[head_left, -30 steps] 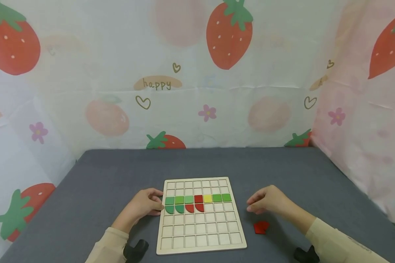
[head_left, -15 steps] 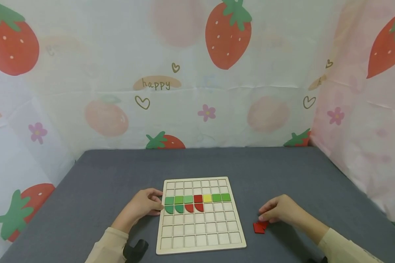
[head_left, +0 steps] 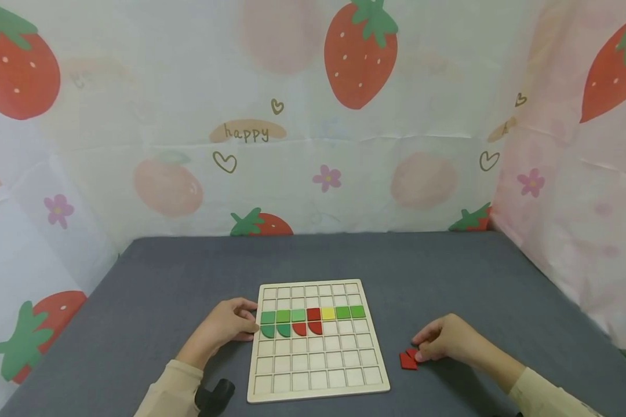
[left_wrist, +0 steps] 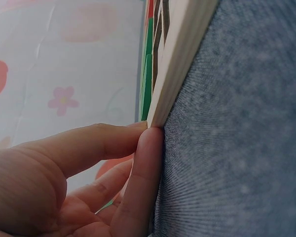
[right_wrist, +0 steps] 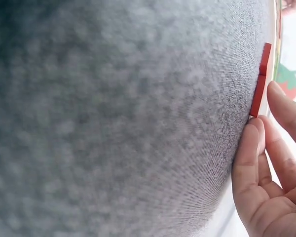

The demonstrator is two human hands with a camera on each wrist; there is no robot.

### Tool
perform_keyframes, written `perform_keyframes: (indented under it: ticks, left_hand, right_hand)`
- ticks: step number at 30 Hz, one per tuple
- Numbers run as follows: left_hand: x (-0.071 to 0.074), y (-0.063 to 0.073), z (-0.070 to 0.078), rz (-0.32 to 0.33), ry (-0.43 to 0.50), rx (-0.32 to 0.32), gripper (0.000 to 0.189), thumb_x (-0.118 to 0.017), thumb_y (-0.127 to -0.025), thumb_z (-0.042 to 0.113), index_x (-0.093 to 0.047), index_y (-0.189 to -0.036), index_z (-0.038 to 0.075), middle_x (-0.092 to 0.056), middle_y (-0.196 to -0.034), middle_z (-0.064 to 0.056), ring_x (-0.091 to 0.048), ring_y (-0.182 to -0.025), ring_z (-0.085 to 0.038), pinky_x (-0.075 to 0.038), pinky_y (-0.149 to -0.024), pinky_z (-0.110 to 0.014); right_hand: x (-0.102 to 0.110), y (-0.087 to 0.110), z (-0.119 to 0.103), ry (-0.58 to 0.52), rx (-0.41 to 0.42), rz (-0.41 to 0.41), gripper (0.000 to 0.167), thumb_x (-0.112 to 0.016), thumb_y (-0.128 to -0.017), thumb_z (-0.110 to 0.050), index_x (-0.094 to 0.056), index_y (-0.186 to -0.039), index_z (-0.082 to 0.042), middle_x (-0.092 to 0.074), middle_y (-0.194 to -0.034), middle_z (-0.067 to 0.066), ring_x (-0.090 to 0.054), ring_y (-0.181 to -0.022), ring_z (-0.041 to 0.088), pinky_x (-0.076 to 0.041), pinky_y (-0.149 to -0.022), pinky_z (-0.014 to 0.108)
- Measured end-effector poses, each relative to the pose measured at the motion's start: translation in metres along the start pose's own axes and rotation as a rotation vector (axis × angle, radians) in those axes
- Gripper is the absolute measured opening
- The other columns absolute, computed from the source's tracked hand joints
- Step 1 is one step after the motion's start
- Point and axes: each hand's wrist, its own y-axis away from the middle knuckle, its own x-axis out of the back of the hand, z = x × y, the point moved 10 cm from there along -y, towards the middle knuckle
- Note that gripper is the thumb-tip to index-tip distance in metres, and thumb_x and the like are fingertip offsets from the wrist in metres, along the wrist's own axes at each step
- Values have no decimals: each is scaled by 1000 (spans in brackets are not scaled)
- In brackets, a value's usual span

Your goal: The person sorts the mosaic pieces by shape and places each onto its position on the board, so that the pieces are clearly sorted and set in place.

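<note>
A pale wooden grid board point(head_left: 318, 399) lies on the cloth, with one row of green, red and yellow square tiles point(head_left: 328, 313) and, below it, green and red quarter-round tiles point(head_left: 315, 328). My left hand point(head_left: 229, 325) pinches the board's left edge; in the left wrist view thumb and finger meet at the pale rim point(left_wrist: 172, 69). To the right of the board, two small red tiles point(head_left: 408, 362) lie close together. My right hand point(head_left: 451, 340) is at them, fingertips touching the nearer tile point(right_wrist: 258, 96) in the right wrist view, the thumb held apart from it.
Dark grey cloth point(head_left: 188, 272) covers the table. Behind and at the sides hangs a strawberry-print curtain point(head_left: 302, 191). A black wrist mount point(head_left: 216, 397) shows by the left sleeve.
My right hand has come down and toward me from beside the board to the red tiles, and one of them has shifted slightly. The left hand and board stay in place.
</note>
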Motion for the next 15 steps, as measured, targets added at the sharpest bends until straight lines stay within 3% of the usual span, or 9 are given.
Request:
perform_keyframes:
  ticks: [10,15]
  left_hand:
    - [0,-1,-1,-1,-2,-1,51,-73,-81,-5,-56,-129,-8,-61,-88,-12,-63,-70,-17,-61,-64,-32]
    - [0,-1,-1,-3,-4,0,51,-73,-81,-4,-56,-129,-8,-61,-88,-12,-63,-70,-17,-61,-64,-32]
  right_hand:
    - [-2,-1,-10,136,71,35,21,-90,-65,-7,-78,-82,-2,-73,-72,1,-59,-62,8,-53,-57,27]
    - [-4,0,-10,91,67,22,20,-88,-66,-4,-74,-80,0,-70,-68,-1,-60,-61,9,-53,-57,27]
